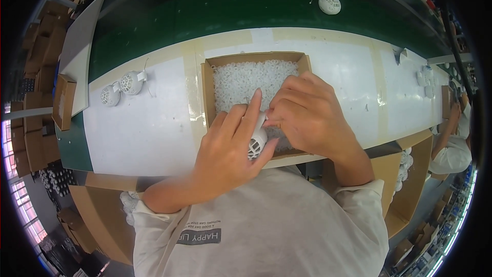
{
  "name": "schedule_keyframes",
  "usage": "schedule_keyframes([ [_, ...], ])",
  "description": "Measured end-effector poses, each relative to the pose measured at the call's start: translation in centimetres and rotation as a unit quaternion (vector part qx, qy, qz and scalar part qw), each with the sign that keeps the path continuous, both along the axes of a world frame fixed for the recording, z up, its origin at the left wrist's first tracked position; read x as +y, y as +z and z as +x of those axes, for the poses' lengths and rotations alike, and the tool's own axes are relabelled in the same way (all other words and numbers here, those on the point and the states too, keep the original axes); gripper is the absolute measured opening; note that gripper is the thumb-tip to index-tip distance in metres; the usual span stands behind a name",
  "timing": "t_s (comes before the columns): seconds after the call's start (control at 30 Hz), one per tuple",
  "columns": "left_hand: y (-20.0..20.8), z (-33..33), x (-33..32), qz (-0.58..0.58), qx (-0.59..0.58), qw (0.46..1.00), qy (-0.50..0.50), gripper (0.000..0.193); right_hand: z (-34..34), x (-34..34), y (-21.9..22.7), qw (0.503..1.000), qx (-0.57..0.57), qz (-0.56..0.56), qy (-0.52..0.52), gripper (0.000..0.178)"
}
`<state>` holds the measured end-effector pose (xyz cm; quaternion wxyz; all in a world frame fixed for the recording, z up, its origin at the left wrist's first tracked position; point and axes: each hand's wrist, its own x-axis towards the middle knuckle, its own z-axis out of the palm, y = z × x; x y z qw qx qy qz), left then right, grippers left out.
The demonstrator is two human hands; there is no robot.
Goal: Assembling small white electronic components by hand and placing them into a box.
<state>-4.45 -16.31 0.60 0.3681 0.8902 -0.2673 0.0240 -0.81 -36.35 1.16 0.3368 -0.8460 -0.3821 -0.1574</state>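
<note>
While cupped in the left hand (230,146), the white fan part (257,142) (grilled) meets right hand (307,115) fingertips.

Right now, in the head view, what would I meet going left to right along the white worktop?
Small brown cardboard box → pair of round white slotted plastic parts → open cardboard box of small white plastic rings → cluster of white plastic parts near the right end → another person's sleeve.

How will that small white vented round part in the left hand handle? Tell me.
The white vented part looks like thin moulded plastic with open slots, so probably light and stiff. Its rounded shell may roll if set down loose. The left hand wraps it easily while the right hand pinches at its top.
</note>
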Motion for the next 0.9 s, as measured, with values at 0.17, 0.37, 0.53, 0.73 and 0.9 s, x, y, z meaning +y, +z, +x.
schedule_keyframes([
  [0.17,-1.3,0.7,1.1,-0.012,-0.044,0.999,-0.022,0.070,-0.8,1.2,-1.1,0.993,0.087,0.068,-0.038,0.018],
  [0.37,-1.9,1.3,5.9,-0.277,0.199,0.939,0.039,0.059,-0.4,1.4,-3.0,0.956,0.197,0.144,-0.164,0.014],
  [0.53,-2.0,1.7,7.0,-0.490,0.364,0.792,0.008,0.061,-0.8,2.2,-6.3,0.964,0.144,-0.197,-0.102,0.010],
  [0.73,-2.8,2.0,6.4,-0.606,0.460,0.643,-0.084,0.064,-0.7,2.4,-6.2,0.959,0.101,-0.239,-0.118,0.007],
  [0.9,-3.2,1.8,6.1,-0.625,0.490,0.589,-0.149,0.069,-1.2,3.1,-6.2,0.959,0.075,-0.243,-0.125,0.006],
])
